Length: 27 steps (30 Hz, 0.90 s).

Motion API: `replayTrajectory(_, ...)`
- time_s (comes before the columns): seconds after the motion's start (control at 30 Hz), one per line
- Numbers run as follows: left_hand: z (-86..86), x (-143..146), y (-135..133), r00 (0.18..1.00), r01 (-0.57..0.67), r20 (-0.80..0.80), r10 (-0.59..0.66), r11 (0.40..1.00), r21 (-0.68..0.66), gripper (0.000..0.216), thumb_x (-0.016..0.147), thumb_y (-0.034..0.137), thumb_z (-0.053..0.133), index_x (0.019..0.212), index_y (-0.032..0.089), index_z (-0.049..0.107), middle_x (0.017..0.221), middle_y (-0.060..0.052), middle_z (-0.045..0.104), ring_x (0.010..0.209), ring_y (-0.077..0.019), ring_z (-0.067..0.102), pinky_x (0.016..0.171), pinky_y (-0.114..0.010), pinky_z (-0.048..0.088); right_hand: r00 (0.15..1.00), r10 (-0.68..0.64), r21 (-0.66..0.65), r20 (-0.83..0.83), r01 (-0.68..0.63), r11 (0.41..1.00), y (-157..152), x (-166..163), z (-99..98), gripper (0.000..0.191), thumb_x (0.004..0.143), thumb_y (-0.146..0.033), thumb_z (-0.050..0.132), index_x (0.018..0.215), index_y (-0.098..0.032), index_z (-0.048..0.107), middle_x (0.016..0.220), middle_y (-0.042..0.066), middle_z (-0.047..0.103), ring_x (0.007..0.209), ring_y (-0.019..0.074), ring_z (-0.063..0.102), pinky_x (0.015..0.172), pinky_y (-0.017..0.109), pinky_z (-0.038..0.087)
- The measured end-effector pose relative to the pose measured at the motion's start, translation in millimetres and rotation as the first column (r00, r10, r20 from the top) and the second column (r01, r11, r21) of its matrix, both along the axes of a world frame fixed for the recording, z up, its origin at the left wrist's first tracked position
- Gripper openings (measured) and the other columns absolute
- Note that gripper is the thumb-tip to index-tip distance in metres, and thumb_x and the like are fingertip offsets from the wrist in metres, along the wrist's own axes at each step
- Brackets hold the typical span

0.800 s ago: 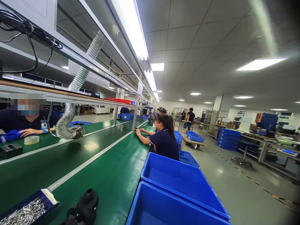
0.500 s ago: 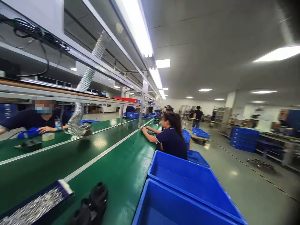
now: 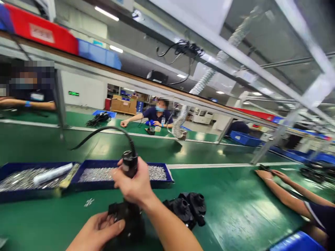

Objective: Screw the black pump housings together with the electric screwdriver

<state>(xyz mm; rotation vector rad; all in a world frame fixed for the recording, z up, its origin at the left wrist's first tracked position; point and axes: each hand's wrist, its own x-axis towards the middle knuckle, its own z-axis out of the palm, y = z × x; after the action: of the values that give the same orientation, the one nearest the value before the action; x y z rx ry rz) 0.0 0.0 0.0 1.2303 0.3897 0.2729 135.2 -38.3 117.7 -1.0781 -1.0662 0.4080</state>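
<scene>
head view: black corded tool [image 3: 129,163] is wrapped by right hand [image 3: 138,186], long axis near upright, above black housing [image 3: 132,225]; tip is hidden. housing is pinched at its left edge by left hand [image 3: 96,232], the nearer one, over green surface [image 3: 230,198].

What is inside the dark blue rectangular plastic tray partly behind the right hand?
Many small silver metal-looking pieces show on both sides of the right hand. What lies in the middle of the tray cannot be seen: the hand and the black cylindrical tool cover it.
</scene>
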Motion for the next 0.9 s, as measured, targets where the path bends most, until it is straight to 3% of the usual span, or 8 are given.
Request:
replayTrajectory(0.07,-3.1,2,2,0.999,0.038,-0.013,-0.037,0.998,0.051,0.072,0.062,0.076,0.092,0.091,0.014,0.072,0.087,-0.007,0.072,0.08,-0.0239,0.06,0.074,-0.033,0.046,0.999,-0.04,0.014,-0.016,0.04,0.999,-6,0,6.5,0.036,0.076,-0.037,0.087,0.095,-0.02,0.06,0.067,-0.005,0.061,0.048,0.0144,0.06,0.045,0.024,0.049)
replayTrajectory(0.13,-2.8,0,6,0.999,0.033,-0.042,-0.028,0.993,0.111,0.069,0.065,0.075,0.091,0.082,0.014,0.063,0.073,-0.001,0.06,0.066,-0.0148,0.046,0.061,-0.027,0.031,0.999,-0.034,0.033,-0.031,0.035,0.999,-11,1,12.0,0.033,0.081,-0.036,0.085,0.097,-0.02,0.06,0.07,-0.004,0.063,0.05,0.0135,0.062,0.048,0.024,0.051)
replayTrajectory(0.27,-2.5,-6,11,0.992,-0.029,-0.113,0.052,0.98,0.197,0.065,0.07,0.07,0.088,0.073,0.019,0.048,0.059,0.009,0.036,0.058,-0.0103,0.024,0.053,-0.029,0.015,1.0,-0.001,0.215,0.01,-0.001,0.977,-22,2,20.5,0.023,0.09,-0.021,0.081,0.101,-0.022,0.062,0.075,-0.004,0.066,0.053,0.0124,0.064,0.053,0.023,0.054)
replayTrajectory(0.37,-3.8,-7,9,0.988,-0.04,-0.141,0.065,0.985,0.17,0.058,0.073,0.064,0.089,0.077,0.02,0.051,0.058,0.01,0.037,0.056,-0.0105,0.025,0.052,-0.029,0.015,0.998,0.06,0.256,0.0,-0.058,0.965,-29,-4,23.6,0.019,0.094,-0.017,0.075,0.104,-0.023,0.061,0.078,-0.003,0.065,0.053,0.0122,0.063,0.051,0.023,0.052)
replayTrajectory(0.53,-0.3,-7,7,0.99,-0.02,-0.134,0.033,0.995,0.1,0.055,0.071,0.057,0.091,0.076,0.02,0.05,0.056,0.01,0.036,0.055,-0.0101,0.025,0.051,-0.03,0.013,0.987,0.16,0.158,0.024,-0.162,0.974,-25,-15,16.2,0.018,0.096,-0.018,0.074,0.106,-0.023,0.061,0.08,-0.002,0.066,0.054,0.0124,0.064,0.05,0.022,0.053)
replayTrajectory(0.9,-3.0,-7,6,0.994,-0.026,-0.108,0.034,0.997,0.07,0.055,0.071,0.056,0.091,0.079,0.02,0.049,0.056,0.011,0.039,0.053,-0.0093,0.026,0.048,-0.028,0.016,0.987,0.155,0.102,0.034,-0.157,0.982,-20,-11,10.7,0.018,0.095,-0.02,0.076,0.105,-0.023,0.061,0.079,-0.001,0.065,0.053,0.0125,0.063,0.05,0.023,0.053)
